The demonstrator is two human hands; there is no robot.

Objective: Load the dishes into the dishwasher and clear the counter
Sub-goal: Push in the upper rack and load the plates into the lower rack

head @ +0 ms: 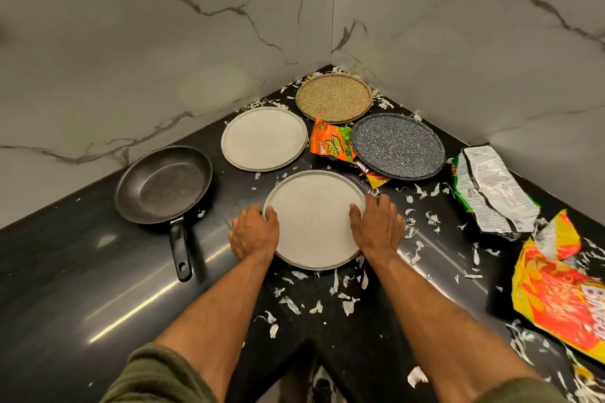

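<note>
— While both hands sit on the near plate (pixel 313 219), what exactly are they doing?

— The left hand (pixel 253 232) grips its left edge, thumb over the rim and fingers (pixel 240 247) curled beneath. The right hand (pixel 376 226) grips the right edge the same way, thumb on top. The plate lies on the black surface (pixel 82 288), close to the front.

— And the other dishes?

— A second pale plate (pixel 264 138) lies behind it, apart. A tan speckled plate (pixel 334 97) sits in the corner, and a dark speckled plate (pixel 397 145) lies to its right, resting on an orange and green wrapper (pixel 330 142). A black frying pan (pixel 163 183) is on the left, handle toward the person.

— Anything else?

— White scraps (pixel 347 304) litter the surface, with two crumpled packets (pixel 491 193) lying at the right.
</note>
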